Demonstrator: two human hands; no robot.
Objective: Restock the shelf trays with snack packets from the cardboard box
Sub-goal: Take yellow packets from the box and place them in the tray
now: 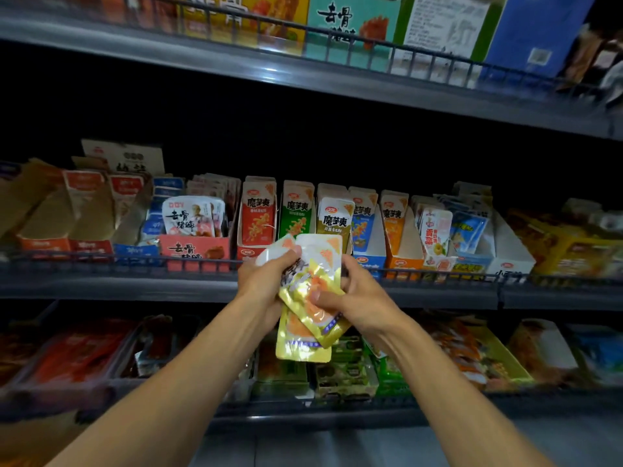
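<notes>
I hold a small bunch of yellow snack packets [312,305] in front of the middle shelf. My left hand [264,281] grips the bunch near its top from the left. My right hand [357,294] pinches the packets from the right, thumb on the front. Just behind the bunch stands a yellow-olive shelf tray [335,214] holding packets of the same kind. Red [258,214], green [296,210], blue [365,224] and orange [394,220] trays stand in a row beside it. The cardboard box is out of view.
A wire rail [135,259] runs along the front of the middle shelf. Pink, blue and brown snack cartons fill its left side, white and yellow ones its right. Boxes stand on the top shelf [303,72]. The lower shelf [101,352] holds more packets.
</notes>
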